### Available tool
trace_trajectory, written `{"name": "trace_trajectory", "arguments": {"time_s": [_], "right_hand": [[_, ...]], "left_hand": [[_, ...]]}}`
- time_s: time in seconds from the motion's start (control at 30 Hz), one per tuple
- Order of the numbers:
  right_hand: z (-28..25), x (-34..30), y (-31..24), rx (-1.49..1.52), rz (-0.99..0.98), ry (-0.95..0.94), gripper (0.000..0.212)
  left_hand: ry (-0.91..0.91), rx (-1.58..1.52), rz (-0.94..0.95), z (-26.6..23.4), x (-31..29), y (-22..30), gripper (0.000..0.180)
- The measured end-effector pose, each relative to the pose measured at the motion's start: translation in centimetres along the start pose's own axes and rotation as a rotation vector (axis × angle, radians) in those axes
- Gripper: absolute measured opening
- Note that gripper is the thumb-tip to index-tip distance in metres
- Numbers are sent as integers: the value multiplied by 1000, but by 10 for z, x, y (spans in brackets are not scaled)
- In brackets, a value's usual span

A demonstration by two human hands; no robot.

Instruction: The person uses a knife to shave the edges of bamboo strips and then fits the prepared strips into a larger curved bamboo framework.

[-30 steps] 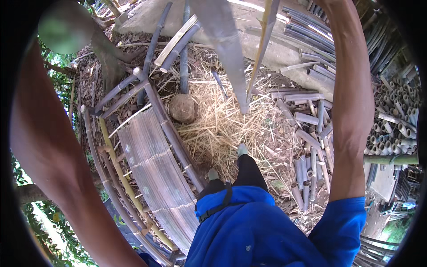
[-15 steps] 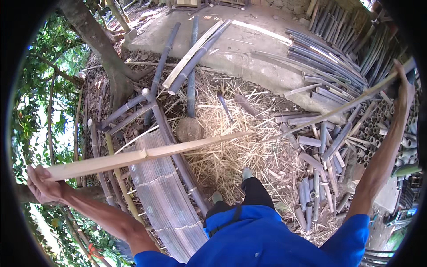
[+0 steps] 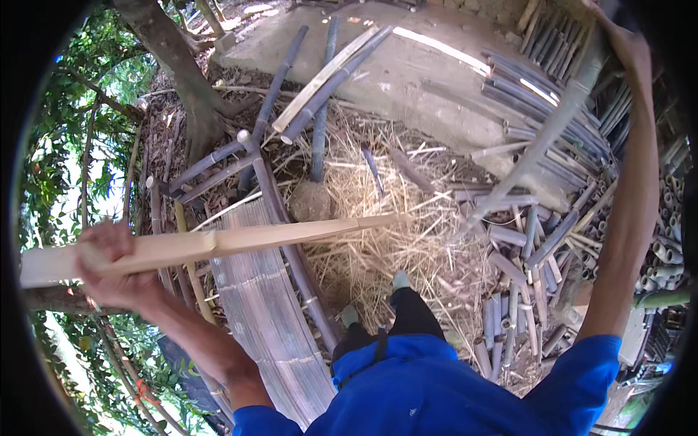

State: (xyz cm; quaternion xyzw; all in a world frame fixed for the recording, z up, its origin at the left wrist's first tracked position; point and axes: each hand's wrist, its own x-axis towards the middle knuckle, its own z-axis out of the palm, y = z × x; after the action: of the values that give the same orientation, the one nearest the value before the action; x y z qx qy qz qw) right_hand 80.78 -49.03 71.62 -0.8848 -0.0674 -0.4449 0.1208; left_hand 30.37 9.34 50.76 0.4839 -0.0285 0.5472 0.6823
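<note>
My left hand (image 3: 113, 265) is wrapped round a long pale split-bamboo strip (image 3: 254, 236), whose wider end sticks out past my fingers at the far left. The strip's thin tip reaches over the straw-like shavings in the middle. High at the right, my right hand (image 3: 624, 42) is closed at the upper end of a second split-bamboo strip (image 3: 542, 145). This one slants down toward the shavings, its grey-green outer face showing and its edges blurred. The picture's dark rim partly hides the right fingers.
Left of my legs lies a slatted bamboo bench (image 3: 269, 305) with a pole frame (image 3: 273, 196). A round block (image 3: 309, 201) stands among shavings (image 3: 371, 254). Bamboo poles (image 3: 331, 87) lean ahead; cut pieces (image 3: 509, 276) are heaped at the right. A tree trunk (image 3: 171, 65) rises far left.
My left hand has shifted inward along the pale strip, so its end now juts past the hand. My right hand has risen farther away, and its strip now slants more steeply with its grey-green face turned up.
</note>
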Motion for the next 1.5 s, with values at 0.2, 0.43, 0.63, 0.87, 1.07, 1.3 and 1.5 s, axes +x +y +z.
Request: {"name": "trace_trajectory", "arguments": {"time_s": [0.2, 0.43, 0.63, 0.87, 1.07, 1.3, 1.5], "right_hand": [[80, -122, 45, 230, 27, -214, 65], [90, -485, -16, 636, 243, -633, 27], [35, -623, -77, 622, 370, -980, 37], [7, -647, -148, 709, 229, -1049, 40], [-8, -658, -164, 1134, 88, -854, 43], [-14, -647, -166, 807, 188, -1153, 39], [64, -750, -97, 416, 278, -1301, 37]], "left_hand": [[343, 354, 221, 95, -31, 43, 62], [-288, 30, -2, 65, -121, -88, 68], [54, 302, 50, 126, -149, -98, 50], [195, 406, 192, 160, -166, -96, 49], [170, 432, 186, 156, -171, -89, 51], [90, 417, 145, 142, -176, -97, 61], [101, 390, 198, 154, -179, -97, 51]]}}
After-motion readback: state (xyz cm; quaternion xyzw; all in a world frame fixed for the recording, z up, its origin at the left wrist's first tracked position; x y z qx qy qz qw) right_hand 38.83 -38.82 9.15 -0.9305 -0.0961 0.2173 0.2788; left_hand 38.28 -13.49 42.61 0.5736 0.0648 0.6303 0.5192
